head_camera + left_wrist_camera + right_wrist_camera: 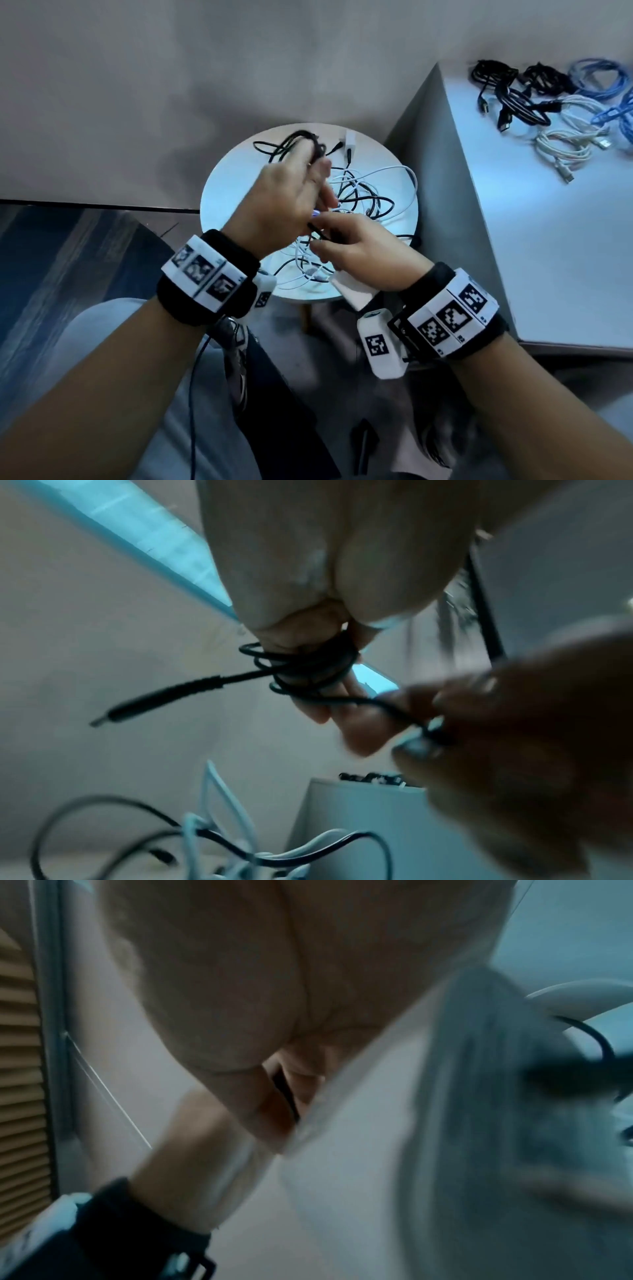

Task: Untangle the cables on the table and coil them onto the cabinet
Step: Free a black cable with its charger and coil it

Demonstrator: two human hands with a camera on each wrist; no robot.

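The left hand (pixel 284 202) has a black cable (pixel 308 666) wound in several turns round its curled fingers (pixel 356 731), so its grip is closed on that coil; one plug end (pixel 161 702) sticks out free to the side. The right hand (pixel 359 250) pinches the running end of the same cable between thumb and fingertips, just beside the left hand, and a white adapter block (pixel 354 291) sits under its palm, though whether the fingers clasp it I cannot tell. Both hands hang above the round tabletop (pixel 233 192), where a tangle (pixel 370 195) of black and white cables lies loose, with a white charger (pixel 350 140) at the far edge. To the right of the tabletop stands the cabinet (pixel 548 240); on its far part lie coiled black (pixel 507 92), white (pixel 565 144) and blue cables (pixel 603 78), close together. Both wrists wear black bands with printed markers (pixel 205 270).
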